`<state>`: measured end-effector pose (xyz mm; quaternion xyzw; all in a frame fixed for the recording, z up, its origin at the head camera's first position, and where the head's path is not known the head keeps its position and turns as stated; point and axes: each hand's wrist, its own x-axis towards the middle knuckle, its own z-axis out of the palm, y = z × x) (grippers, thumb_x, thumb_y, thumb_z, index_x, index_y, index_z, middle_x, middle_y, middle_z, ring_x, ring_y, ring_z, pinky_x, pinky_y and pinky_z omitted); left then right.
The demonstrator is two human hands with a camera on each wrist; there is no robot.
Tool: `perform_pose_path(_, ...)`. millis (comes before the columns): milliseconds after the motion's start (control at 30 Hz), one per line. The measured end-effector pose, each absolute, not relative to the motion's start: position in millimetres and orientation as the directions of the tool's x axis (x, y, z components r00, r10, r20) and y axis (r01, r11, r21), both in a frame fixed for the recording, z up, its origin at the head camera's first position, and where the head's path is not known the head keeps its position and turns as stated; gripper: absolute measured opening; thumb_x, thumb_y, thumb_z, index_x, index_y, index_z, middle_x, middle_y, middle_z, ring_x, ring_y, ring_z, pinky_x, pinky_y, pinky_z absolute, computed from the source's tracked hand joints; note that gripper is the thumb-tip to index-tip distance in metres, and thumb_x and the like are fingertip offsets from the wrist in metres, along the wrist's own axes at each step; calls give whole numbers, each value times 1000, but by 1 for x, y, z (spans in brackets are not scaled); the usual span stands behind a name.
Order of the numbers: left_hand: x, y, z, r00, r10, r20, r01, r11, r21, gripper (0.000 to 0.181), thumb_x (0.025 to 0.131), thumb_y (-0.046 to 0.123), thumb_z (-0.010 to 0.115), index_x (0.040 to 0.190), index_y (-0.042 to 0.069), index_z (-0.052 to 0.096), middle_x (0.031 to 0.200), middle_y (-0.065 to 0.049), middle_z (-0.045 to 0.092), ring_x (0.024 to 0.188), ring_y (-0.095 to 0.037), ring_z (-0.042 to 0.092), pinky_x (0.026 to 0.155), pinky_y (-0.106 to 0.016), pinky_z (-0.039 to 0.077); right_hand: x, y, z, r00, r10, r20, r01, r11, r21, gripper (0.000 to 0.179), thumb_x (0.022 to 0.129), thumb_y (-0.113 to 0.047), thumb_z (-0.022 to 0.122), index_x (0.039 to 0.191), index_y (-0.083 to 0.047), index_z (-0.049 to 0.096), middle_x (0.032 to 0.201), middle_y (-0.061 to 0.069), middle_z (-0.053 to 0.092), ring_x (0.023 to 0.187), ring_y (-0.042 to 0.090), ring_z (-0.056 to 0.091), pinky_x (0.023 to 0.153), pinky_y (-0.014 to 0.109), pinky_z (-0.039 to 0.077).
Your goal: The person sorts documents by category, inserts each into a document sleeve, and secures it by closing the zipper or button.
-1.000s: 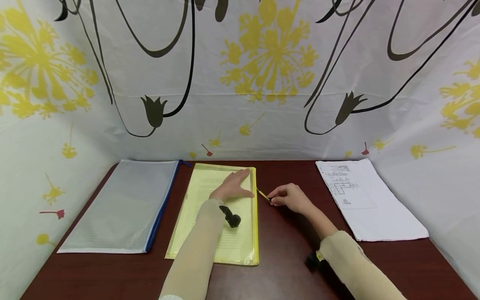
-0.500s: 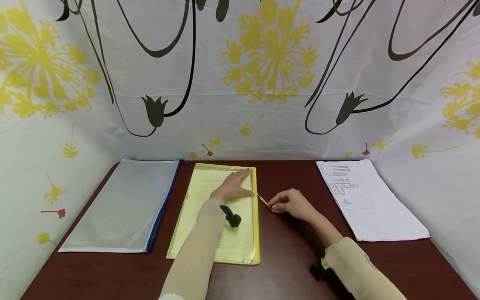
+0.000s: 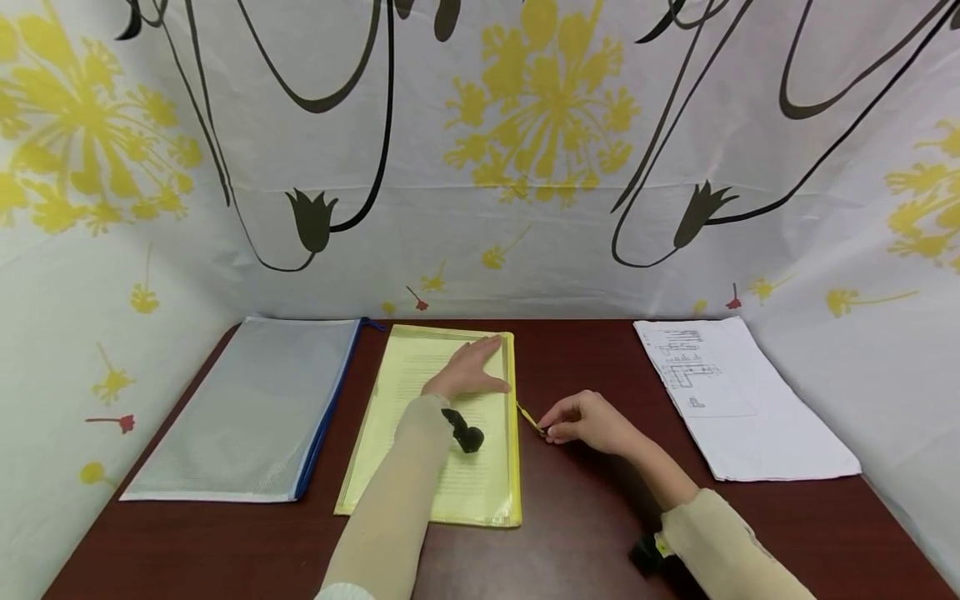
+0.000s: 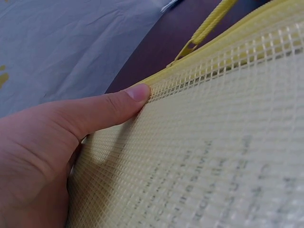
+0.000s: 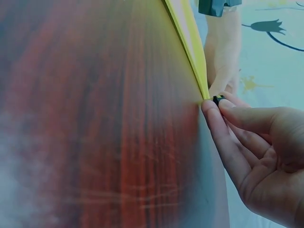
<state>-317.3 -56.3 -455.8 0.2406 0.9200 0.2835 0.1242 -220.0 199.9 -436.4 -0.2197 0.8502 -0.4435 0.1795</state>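
Note:
A yellow mesh zipper folder (image 3: 472, 479) with printed sheets inside lies flat in mid-table. My left hand (image 3: 468, 371) rests on its upper part with fingers spread. In the left wrist view the thumb (image 4: 137, 92) presses the mesh beside the yellow zipper edge. Just right of the folder, my right hand (image 3: 592, 423) pinches the black end of the yellow zipper pull cord (image 3: 529, 417) between thumb and fingers. The cord (image 4: 211, 23) runs taut from the slider. From the right wrist, the black tip (image 5: 218, 99) shows between the fingertips.
To the left lies a clear mesh folder (image 3: 240, 408) with a blue zipper edge. A stack of white paper (image 3: 757, 408) with printed drawings is at the right. The dark brown table (image 3: 570, 533) meets a patterned cloth (image 3: 420, 150) behind.
My right hand has moved toward the near side along the folder's right edge, drawing the pull cord and slider with it. My left hand stays in place on the folder.

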Motion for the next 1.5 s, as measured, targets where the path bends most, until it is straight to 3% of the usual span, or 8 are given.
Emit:
perform_pose_path(300, -320, -55, -457, -854, 515, -78, 392, 733, 556, 96, 87, 47, 73, 160, 13, 21, 168, -3, 21, 156, -23, 15, 130, -43, 6, -206, 203, -435, -795, -593, -133, -202, 464, -862, 12, 91, -3, 69, 99, 1, 76, 92, 15, 77, 81, 17, 74, 71, 29, 64)
perform_pose_path(900, -321, -56, -458, -866, 494, -76, 366, 729, 579, 97, 87, 48, 74, 160, 14, 20, 168, -3, 19, 157, -22, 13, 130, -42, 5, -180, 206, -424, -639, -733, -234, -160, 424, -891, 10, 87, -3, 71, 95, -1, 77, 84, 16, 77, 75, 15, 73, 67, 31, 63)
perform_pose_path(1233, -321, -55, -458, -870, 488, -73, 362, 732, 577, 97, 87, 48, 74, 160, 13, 20, 168, -4, 20, 157, -23, 14, 130, -41, 6, -168, 207, -424, -464, -845, -264, -68, 332, -941, 14, 87, 1, 69, 98, 8, 74, 89, 28, 74, 78, 10, 74, 73, 32, 64)
perform_pose_path(1500, -320, -56, -457, -872, 486, -62, 367, 733, 573, 96, 88, 48, 73, 160, 12, 21, 168, -3, 19, 156, -22, 15, 130, -42, 6, -154, 201, -418, -312, -893, -326, -16, 348, -938, 16, 86, 2, 69, 99, 11, 73, 92, 38, 68, 77, 5, 73, 74, 28, 63)
